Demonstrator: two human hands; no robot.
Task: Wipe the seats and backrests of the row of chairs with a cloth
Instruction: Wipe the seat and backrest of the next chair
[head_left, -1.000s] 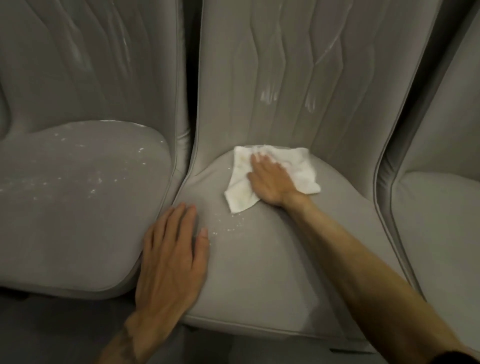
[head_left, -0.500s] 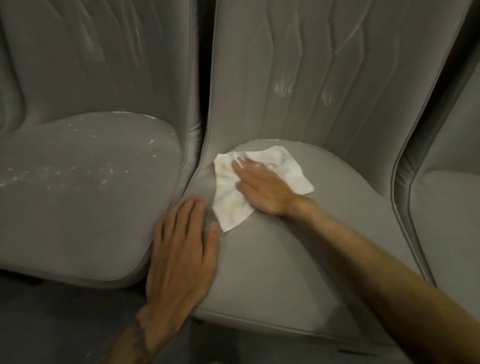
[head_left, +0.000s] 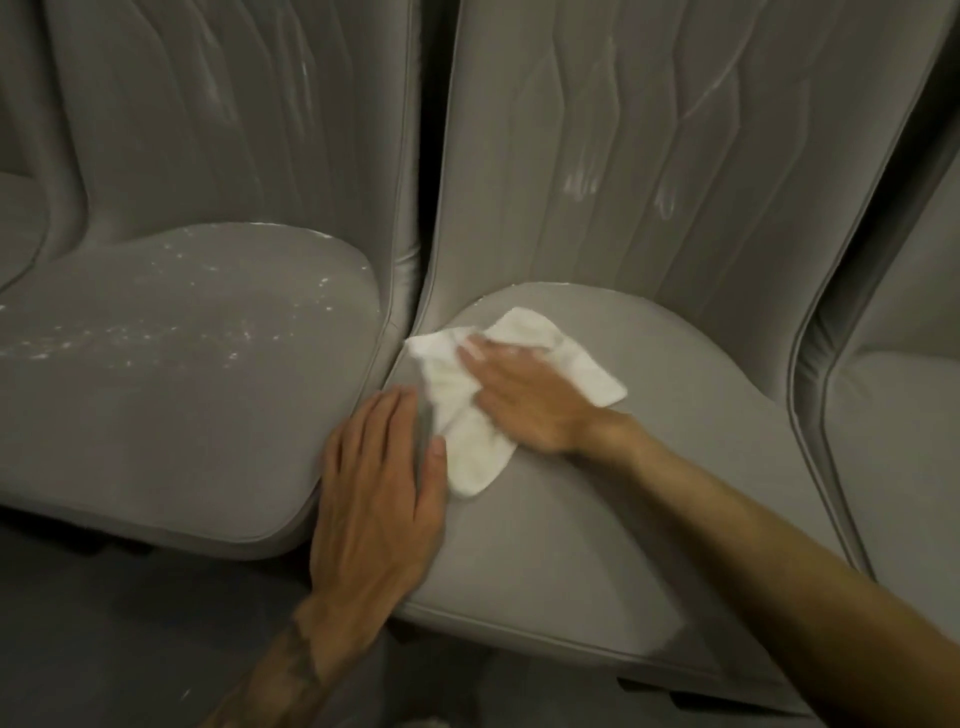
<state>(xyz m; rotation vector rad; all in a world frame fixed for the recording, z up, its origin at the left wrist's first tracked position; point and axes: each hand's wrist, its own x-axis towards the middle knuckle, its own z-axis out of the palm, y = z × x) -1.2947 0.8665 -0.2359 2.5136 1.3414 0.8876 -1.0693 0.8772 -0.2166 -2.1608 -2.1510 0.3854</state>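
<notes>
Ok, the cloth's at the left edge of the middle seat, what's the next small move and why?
Probably sweep the right hand and cloth rightward across the middle seat: the cloth lies against the seat's left edge, the left hand rests flat beside it, and the seat's right part lies open. The white specks on the left seat can wait.

Left hand lies flat, fingers together; right hand flat, arm outstretched.

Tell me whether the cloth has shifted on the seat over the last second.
Yes. Under the right hand, the cloth has slid left across the middle seat; its corner now reaches the seat's left edge, beside the left chair.
</notes>
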